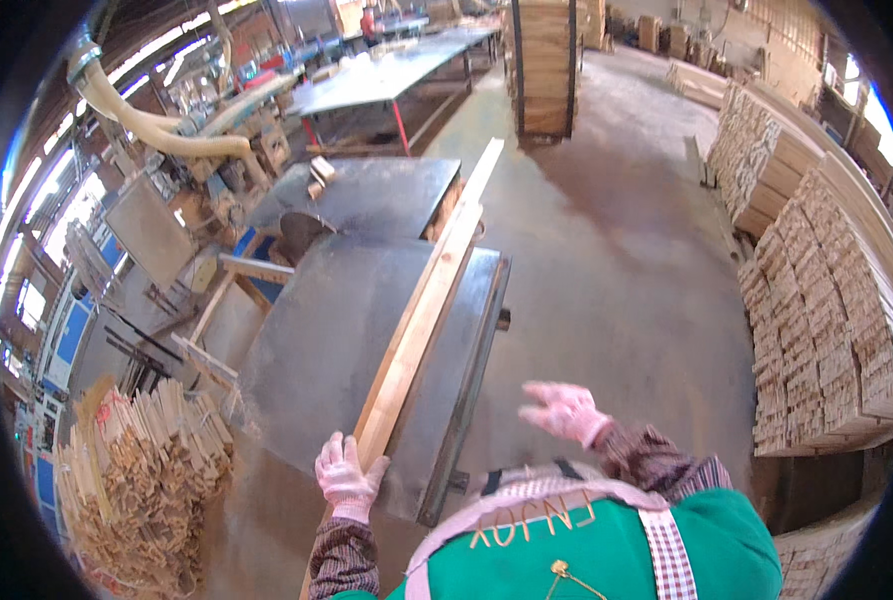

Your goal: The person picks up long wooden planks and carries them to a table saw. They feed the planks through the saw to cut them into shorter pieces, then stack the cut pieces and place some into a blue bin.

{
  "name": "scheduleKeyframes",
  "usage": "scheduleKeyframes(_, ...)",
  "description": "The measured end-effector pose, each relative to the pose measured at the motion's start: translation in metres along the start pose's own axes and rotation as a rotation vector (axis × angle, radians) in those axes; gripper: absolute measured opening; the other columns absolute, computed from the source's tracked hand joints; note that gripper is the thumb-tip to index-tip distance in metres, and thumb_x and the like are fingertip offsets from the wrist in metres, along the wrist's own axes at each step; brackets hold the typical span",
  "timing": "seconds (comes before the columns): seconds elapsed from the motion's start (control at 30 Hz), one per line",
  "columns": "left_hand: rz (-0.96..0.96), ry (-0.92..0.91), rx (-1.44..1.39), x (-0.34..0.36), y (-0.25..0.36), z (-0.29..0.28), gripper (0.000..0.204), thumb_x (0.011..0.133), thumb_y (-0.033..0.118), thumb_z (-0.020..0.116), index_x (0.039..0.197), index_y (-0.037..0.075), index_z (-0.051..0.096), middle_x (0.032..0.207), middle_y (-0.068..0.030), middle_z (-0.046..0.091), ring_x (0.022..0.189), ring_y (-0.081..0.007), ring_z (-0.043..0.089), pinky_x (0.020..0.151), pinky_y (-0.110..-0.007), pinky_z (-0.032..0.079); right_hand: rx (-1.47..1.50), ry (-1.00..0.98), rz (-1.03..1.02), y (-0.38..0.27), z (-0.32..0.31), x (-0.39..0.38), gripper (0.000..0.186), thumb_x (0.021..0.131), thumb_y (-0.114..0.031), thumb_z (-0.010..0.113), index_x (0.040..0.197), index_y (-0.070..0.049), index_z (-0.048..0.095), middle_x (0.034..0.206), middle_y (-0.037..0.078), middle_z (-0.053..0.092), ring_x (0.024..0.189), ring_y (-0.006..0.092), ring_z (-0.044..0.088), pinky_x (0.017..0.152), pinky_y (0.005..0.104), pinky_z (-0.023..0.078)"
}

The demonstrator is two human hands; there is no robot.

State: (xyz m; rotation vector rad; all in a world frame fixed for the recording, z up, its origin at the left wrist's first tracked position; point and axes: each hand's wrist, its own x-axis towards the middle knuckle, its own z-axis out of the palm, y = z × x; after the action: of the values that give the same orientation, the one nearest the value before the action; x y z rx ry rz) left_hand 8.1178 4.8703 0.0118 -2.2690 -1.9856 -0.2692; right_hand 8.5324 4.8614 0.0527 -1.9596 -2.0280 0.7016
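A long pale wooden board (413,340) lies lengthwise on a dark metal machine table (306,330), and its far end reaches past the table's far part. At its near end is my left hand (348,478) in a pinkish work glove, gripping the wood with the thumb on the right side. A thin strip of wood shows below that wrist. My right hand (566,412), gloved alike, is held out over the floor to the right of the table, touching nothing. Its fingers are stretched and apart.
A dark round disc (301,237) stands at the table's left side. Bundled wood strips (141,480) stand at lower left. Stacked lumber (816,310) lines the right, and a tall wood stack (544,70) stands ahead. Small wood offcuts (319,175) lie on the table's far part.
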Motion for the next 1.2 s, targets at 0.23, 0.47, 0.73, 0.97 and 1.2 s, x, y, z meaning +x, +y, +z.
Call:
scheduleKeyframes(0.23,-0.072,-0.104,-0.145,0.027,0.015,-0.003,0.077,0.062,0.038,0.091,0.123,-0.001,0.064,0.132,-0.0188,0.061,0.124,-0.0377,0.056,0.11,-0.05,0.042,-0.066,-0.139,-0.425,-0.081,-0.019,0.134,0.065,0.089,-0.055,0.065,0.137,-0.012,0.06,0.125,0.014,0.067,0.117,0.0341,0.063,0.1,0.0445,0.05)
scheduleKeyframes(0.47,-0.071,-0.07,-0.267,0.112,0.071,0.003,0.074,0.058,0.035,0.093,0.117,-0.001,0.066,0.125,-0.0191,0.065,0.115,-0.0391,0.06,0.103,-0.048,0.048,0.08,-0.043,-0.751,-0.069,-0.025,0.219,0.066,0.083,-0.05,0.073,0.134,-0.011,0.061,0.127,0.014,0.065,0.12,0.035,0.06,0.104,0.0485,0.046)
scheduleKeyframes(0.73,-0.101,-0.05,-0.307,0.284,0.167,0.04,0.069,0.061,0.032,0.092,0.118,0.0,0.067,0.124,-0.0186,0.067,0.116,-0.0377,0.062,0.103,-0.047,0.049,0.192,-0.109,-0.482,0.04,-0.09,0.323,0.069,0.086,-0.053,0.071,0.139,-0.011,0.059,0.134,0.016,0.063,0.125,0.0344,0.058,0.107,0.045,0.044)
scheduleKeyframes(0.97,-0.179,-0.138,-0.269,0.394,0.194,0.076,0.07,0.066,0.034,0.091,0.121,-0.001,0.067,0.128,-0.0172,0.065,0.118,-0.0364,0.061,0.105,-0.044,0.048,0.254,-0.11,-0.327,0.104,-0.131,0.368,0.069,0.086,-0.053,0.071,0.139,-0.012,0.06,0.138,0.014,0.062,0.129,0.0341,0.056,0.111,0.0443,0.043)
scheduleKeyframes(1.2,-0.144,-0.232,-0.273,0.432,0.209,0.083,0.069,0.067,0.032,0.091,0.125,0.003,0.066,0.128,-0.017,0.063,0.118,-0.0349,0.062,0.105,-0.043,0.048,0.265,-0.102,-0.236,0.136,-0.143,0.388,0.068,0.088,-0.054,0.069,0.14,-0.012,0.059,0.137,0.013,0.062,0.129,0.0326,0.056,0.109,0.0434,0.044)
